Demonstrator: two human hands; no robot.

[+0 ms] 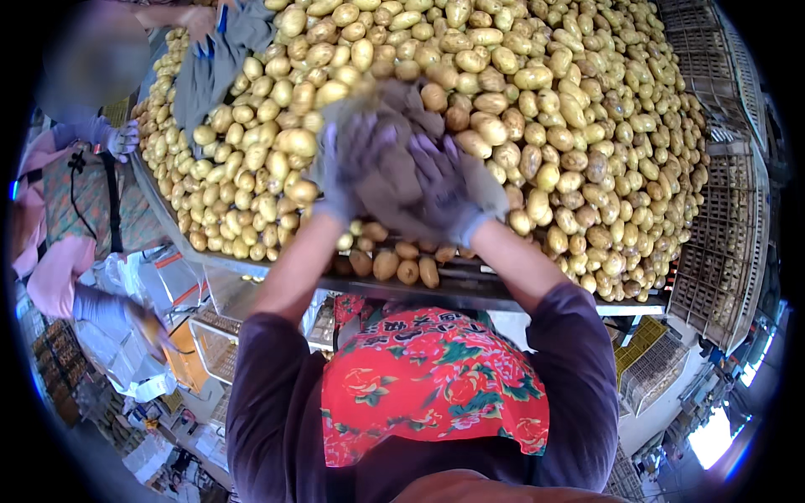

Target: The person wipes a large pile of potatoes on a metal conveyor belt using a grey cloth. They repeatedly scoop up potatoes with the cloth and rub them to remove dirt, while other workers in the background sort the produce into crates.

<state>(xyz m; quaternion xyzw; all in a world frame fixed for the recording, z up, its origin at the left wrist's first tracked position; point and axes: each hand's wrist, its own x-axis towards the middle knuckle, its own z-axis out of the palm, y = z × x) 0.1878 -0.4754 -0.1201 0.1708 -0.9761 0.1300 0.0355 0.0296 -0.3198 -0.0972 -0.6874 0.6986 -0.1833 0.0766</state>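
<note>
My left hand (pixel 342 180) and my right hand (pixel 449 197), both in greyish-purple gloves, are pressed into a bunched grey cloth (pixel 394 159). The fingers of both curl into its folds, a little blurred. Under and around the cloth lies a large heap of yellow-brown oval potatoes (pixel 545 109). Some browner potatoes (pixel 407 271) sit in a row near the table's front edge, just below my wrists. Whether a potato is wrapped inside the cloth is hidden.
Plastic crates (pixel 721 243) stand along the right side of the heap. At the upper left, another person's hand (pixel 199 23) is by a second grey cloth (pixel 220 80). More people in gloves work at the left. A metal table edge (pixel 478 295) runs before my apron (pixel 436 377).
</note>
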